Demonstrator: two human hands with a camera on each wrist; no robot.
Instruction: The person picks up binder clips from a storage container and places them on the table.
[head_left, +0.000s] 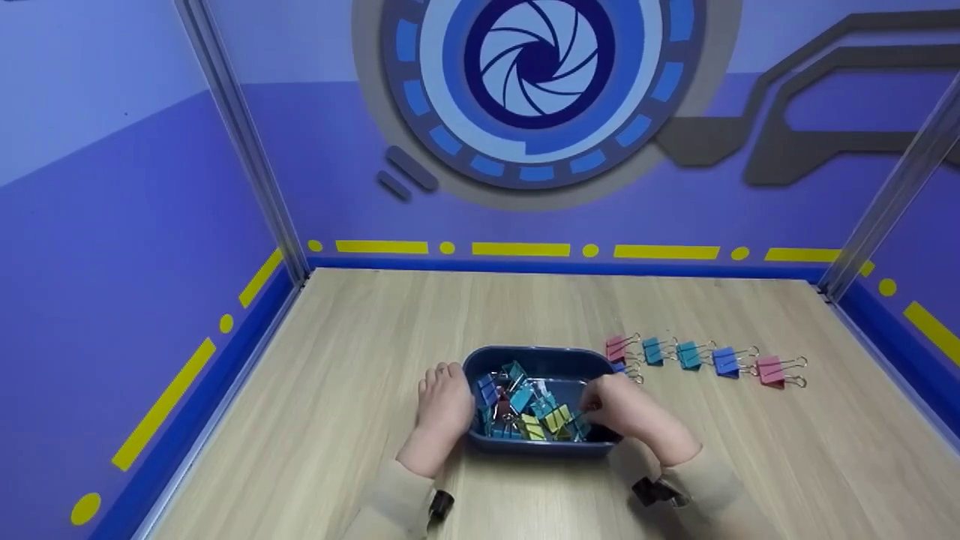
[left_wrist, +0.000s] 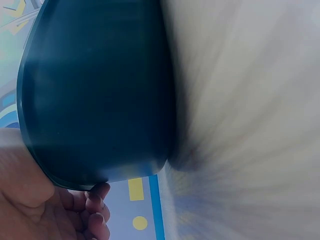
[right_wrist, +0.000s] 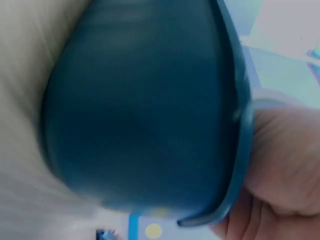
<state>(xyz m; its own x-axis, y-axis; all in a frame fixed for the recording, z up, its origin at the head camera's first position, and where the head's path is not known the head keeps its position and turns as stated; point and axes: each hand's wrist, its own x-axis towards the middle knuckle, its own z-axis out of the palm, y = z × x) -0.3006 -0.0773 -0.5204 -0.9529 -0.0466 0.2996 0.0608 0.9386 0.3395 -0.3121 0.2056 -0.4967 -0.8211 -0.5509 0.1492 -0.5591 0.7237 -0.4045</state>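
Holding dark bin [head_left: 540, 448] on left side with left hand [head_left: 444, 397], curled at the fingers. Reaching in from right with right hand [head_left: 622, 407], angled inward, down among loose binder clips [head_left: 557, 418]; cannot tell if pinching one. On table [head_left: 360, 322], to right: row of clips [head_left: 726, 361].

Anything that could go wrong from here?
The clips lie jumbled in the bin, so the right hand could snag more than one. The row's leftmost pink clip lies close by the bin's right end; a nudge to the bin might knock it askew.
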